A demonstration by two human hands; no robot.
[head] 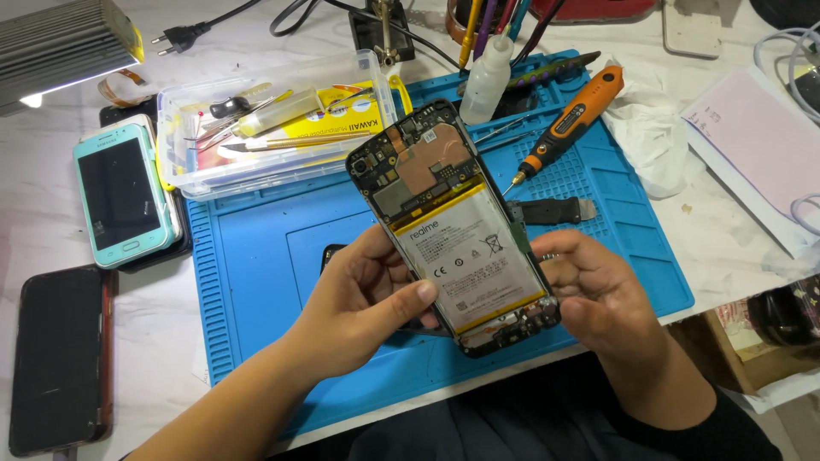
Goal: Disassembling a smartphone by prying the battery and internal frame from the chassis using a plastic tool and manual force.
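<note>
Open phone (453, 226) held above blue mat (256, 256), back off; left hand (367, 299) and right hand (589, 290) pinch its near edges. Looks light, stiff, fragile: grip frame, not board

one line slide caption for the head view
Both hands, left hand and right hand, hold an opened phone above a blue mat.

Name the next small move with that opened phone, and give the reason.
Probably lay the opened phone flat on the blue mat. Both the left hand and right hand are busy holding it tilted in the air, battery side up, so neither can reach the orange electric screwdriver beside it.
</note>
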